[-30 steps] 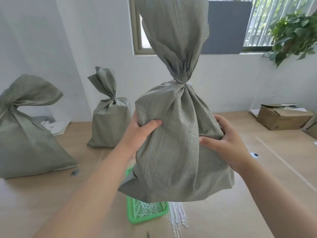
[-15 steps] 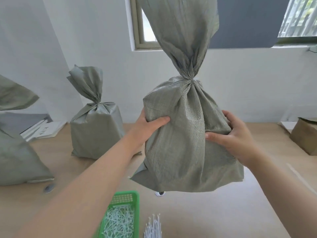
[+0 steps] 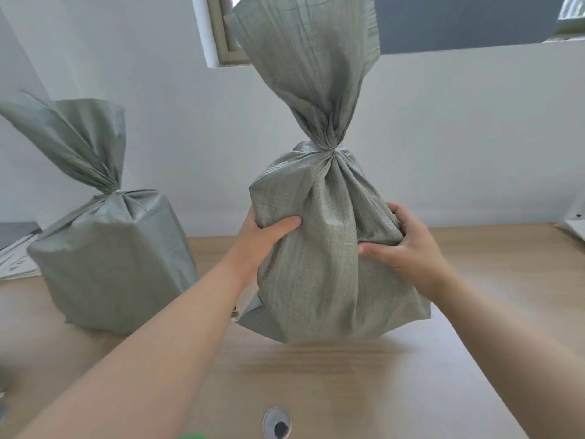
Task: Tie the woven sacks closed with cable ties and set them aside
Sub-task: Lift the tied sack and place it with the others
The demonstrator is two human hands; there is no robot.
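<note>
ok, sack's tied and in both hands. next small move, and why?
Probably set the sack down on the table beside the other tied sack and release: its neck is cinched, left hand and right hand grip its sides, its base is near the wood.

Wooden table (image 3: 316,381) carries one tied sack (image 3: 110,264) and papers (image 3: 15,259).

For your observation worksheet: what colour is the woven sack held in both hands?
The sack is a dull grey-green, seen clearest in the head view.
</note>
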